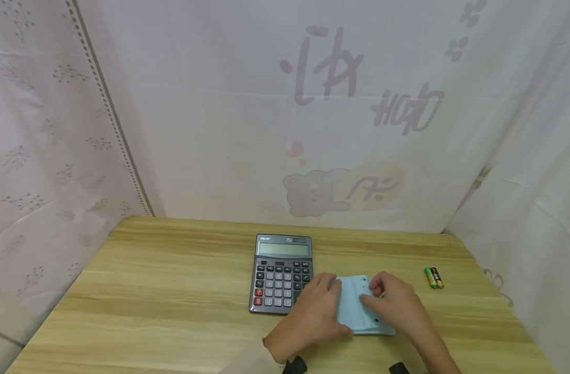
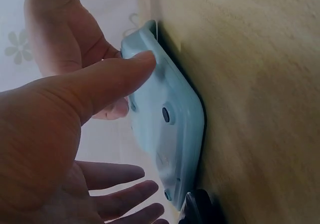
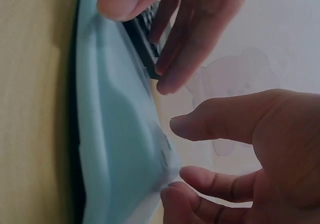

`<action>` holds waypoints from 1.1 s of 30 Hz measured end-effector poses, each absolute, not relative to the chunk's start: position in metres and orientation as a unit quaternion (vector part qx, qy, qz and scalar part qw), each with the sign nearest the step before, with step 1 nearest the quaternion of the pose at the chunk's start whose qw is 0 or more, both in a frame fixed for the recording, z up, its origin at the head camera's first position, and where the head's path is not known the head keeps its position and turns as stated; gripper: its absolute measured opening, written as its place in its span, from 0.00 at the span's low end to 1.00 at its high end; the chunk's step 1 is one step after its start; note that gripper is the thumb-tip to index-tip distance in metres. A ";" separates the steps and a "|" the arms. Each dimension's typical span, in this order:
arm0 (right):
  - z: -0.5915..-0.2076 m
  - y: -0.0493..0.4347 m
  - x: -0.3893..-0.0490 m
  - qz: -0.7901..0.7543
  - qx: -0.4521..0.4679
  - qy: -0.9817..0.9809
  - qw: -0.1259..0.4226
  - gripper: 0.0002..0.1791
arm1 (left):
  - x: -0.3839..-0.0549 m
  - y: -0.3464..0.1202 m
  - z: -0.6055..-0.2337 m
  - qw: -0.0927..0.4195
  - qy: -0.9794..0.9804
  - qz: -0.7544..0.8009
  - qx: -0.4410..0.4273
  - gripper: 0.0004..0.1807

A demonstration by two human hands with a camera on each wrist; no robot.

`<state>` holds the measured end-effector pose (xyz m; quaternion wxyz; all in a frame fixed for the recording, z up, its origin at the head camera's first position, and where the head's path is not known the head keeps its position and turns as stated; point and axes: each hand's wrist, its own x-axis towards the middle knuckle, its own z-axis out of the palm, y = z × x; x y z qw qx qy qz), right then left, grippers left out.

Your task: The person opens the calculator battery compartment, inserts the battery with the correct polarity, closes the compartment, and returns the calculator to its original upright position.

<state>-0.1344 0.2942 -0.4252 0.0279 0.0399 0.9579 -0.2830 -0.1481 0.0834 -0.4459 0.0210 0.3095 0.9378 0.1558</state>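
Note:
A light-blue plastic device (image 1: pixel 355 306) with small dark round feet lies with its underside up on the table. My left hand (image 1: pixel 315 311) is at its left side, overlapping the lower right of a grey desk calculator (image 1: pixel 285 248). In the left wrist view the left thumb (image 2: pixel 120 77) lies against the device, while the other fingers stand spread and fairly straight beside it. My right hand (image 1: pixel 399 301) is over the device's right side, fingers bent. The right wrist view shows its fingertips (image 3: pixel 187 176) right at the device's edge, with the thumb apart from them.
Two green-and-gold batteries (image 1: pixel 434 278) lie side by side on the wooden table (image 1: pixel 172 280), right of the right hand. Pale patterned curtains (image 1: pixel 219 130) hang behind the table and along both sides.

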 end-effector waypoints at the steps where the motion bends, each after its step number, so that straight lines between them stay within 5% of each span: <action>1: -0.426 0.293 -0.135 -0.277 0.039 0.960 0.025 0.18 | -0.149 0.084 -0.446 0.024 0.938 0.152 0.310 0.56; 33: -0.431 0.282 -0.136 -0.219 0.069 0.973 -0.021 0.17 | -0.150 0.087 -0.447 0.027 0.942 0.126 0.311 0.58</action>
